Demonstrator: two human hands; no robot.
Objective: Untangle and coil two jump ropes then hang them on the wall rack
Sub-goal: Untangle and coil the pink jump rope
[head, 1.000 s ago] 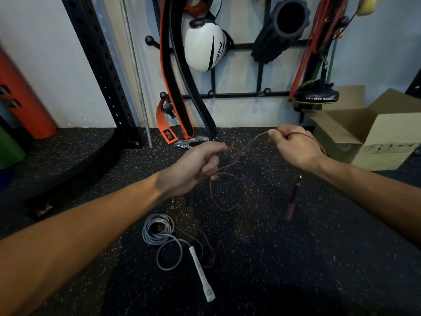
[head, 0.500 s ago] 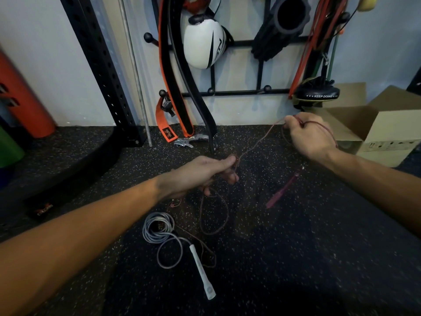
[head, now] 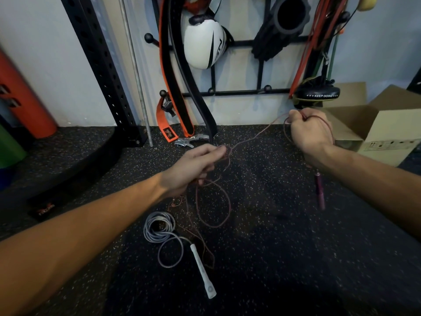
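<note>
A thin dark-red jump rope (head: 250, 139) stretches between my two hands above the speckled floor. My left hand (head: 193, 167) pinches it at a small knot, and loose red loops (head: 214, 206) hang below it to the floor. My right hand (head: 309, 133) is closed on a bunch of the same rope, and its maroon handle (head: 319, 192) dangles beneath my wrist. A grey jump rope (head: 159, 229) lies coiled on the floor with its white handle (head: 202, 270) pointing toward me. The black wall rack (head: 239, 92) with ball-tipped pegs is on the wall ahead.
The rack holds an orange-and-black belt (head: 173, 65), a white boxing glove (head: 202, 46), a black foam roller (head: 287, 21) and resistance bands (head: 314, 42). An open cardboard box (head: 382, 128) stands at the right. A black perforated upright (head: 102, 65) and an orange cylinder (head: 25, 99) stand left.
My right hand has pulled the red rope up and to the right, drawing the strand taut. The maroon handle swung and now hangs straight down. My left hand dropped slightly.
</note>
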